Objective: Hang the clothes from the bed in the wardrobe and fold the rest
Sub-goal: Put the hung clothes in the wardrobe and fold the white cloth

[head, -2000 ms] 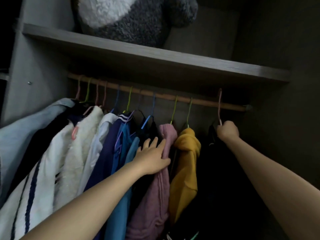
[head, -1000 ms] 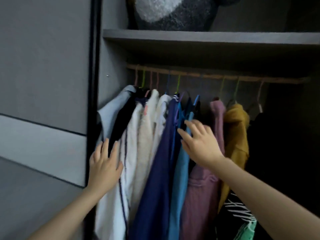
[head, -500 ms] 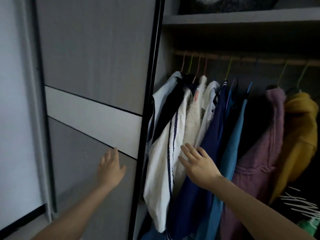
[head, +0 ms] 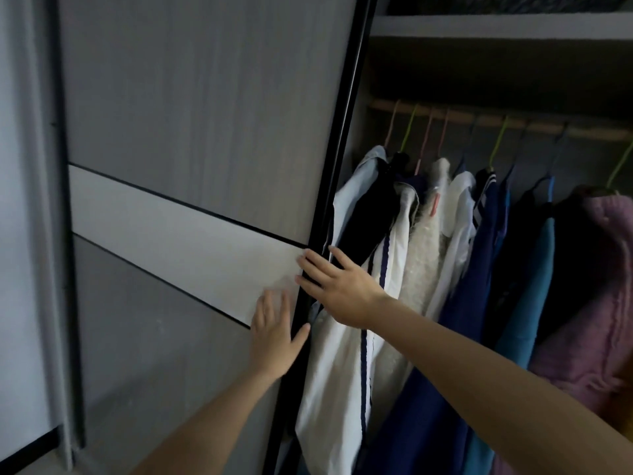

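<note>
Left hand and right hand lie flat, holding nothing, at the door edge. Sliding it could trap the jacket.

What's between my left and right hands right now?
The sliding door's black vertical edge strip separates the left hand from the right hand, in the head view.

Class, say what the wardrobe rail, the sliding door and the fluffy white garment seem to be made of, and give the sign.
Wardrobe rail: probably bare wood, by its tan matt look. Sliding door: matt grey wood-look board, faint vertical grain, likely laminate. Fluffy white garment: plush or fleece, shaggy pile.
</note>
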Motion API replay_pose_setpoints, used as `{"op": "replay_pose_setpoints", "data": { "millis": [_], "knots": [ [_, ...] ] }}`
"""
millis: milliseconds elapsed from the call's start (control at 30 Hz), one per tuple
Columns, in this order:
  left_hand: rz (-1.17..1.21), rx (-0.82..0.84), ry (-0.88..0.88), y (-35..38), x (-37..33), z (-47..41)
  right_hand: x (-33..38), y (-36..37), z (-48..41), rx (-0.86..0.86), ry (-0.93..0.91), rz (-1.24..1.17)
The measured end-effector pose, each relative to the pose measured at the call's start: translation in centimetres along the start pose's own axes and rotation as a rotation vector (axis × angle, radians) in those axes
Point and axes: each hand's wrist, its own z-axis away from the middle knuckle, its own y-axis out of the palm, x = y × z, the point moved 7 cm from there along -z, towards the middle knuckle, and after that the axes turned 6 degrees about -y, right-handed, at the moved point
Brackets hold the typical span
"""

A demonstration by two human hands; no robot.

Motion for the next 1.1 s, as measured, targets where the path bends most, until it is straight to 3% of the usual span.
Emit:
{"op": "replay_pose_setpoints", "data": {
  "millis": [167,333,467,800,1100],
  "knots": [
    [0.093,-0.042,0.110,2.3,-0.9,0.2,-0.4,2.0,-3.3,0.059,-0.006,0.072],
    [0.059,-0.011,0.102,2.9,-0.8,0.0,1.1,2.0,-2.7,-0.169,0.056,0.055],
    [0.101,-0.085,0.145,3.3,-0.3,-0.3,0.9,0.8,-2.9,-0.345,0.080,0.029],
    [0.005,0.052,0.135,4.7,-1.3,1.5,0.7,0.4,0.4,-0.250,0.118,-0.014],
    [-0.024,0.102,0.326,5.3,-7.2,6.8,0.4,1.6,9.1,-0.235,0.169,-0.012]
  ]
}}
